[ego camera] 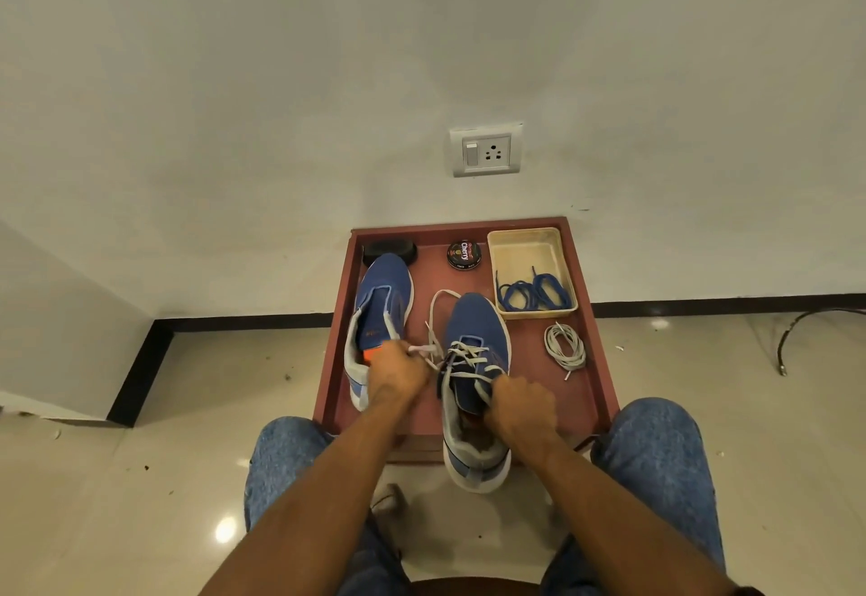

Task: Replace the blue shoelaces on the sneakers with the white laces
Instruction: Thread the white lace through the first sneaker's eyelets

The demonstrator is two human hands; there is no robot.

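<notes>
Right hand (520, 412): fingers curled on the white lace (468, 354) at the tongue of the right sneaker (473, 328), heel overhanging the red tray (595, 351). Left hand (398, 373): pinching a lace end. Left sneaker (382, 295): unlaced. Blue laces (534, 293): in beige basket (525, 244). Spare white lace (564, 347): coiled beside it.

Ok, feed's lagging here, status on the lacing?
Left hand and right hand pinch white lace. Right sneaker part laced. Nothing in the way.
</notes>
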